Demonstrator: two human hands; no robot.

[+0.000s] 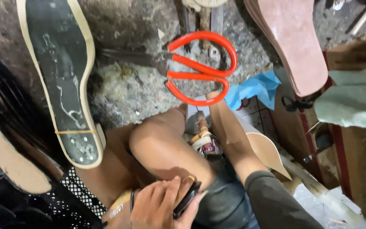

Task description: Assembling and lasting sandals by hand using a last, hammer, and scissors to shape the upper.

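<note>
My left hand point(159, 205) is at the bottom, fingers curled around a thin black object point(187, 199) resting against my bare knee point(162, 144). My right forearm, in a dark sleeve, stretches up and away. My right hand point(213, 96) reaches the lower loop of large red-handled scissors point(202, 70) that lie on a rough grey surface. Only a tip of that hand shows at the handle, so its grip is unclear.
A black shoe sole with a cream rim point(64, 80) lies at the left. Pink soles point(295, 42) are stacked at the upper right, crumpled blue material point(255, 89) below them. A beige sole piece point(270, 154) and a small printed container point(206, 142) sit by my leg.
</note>
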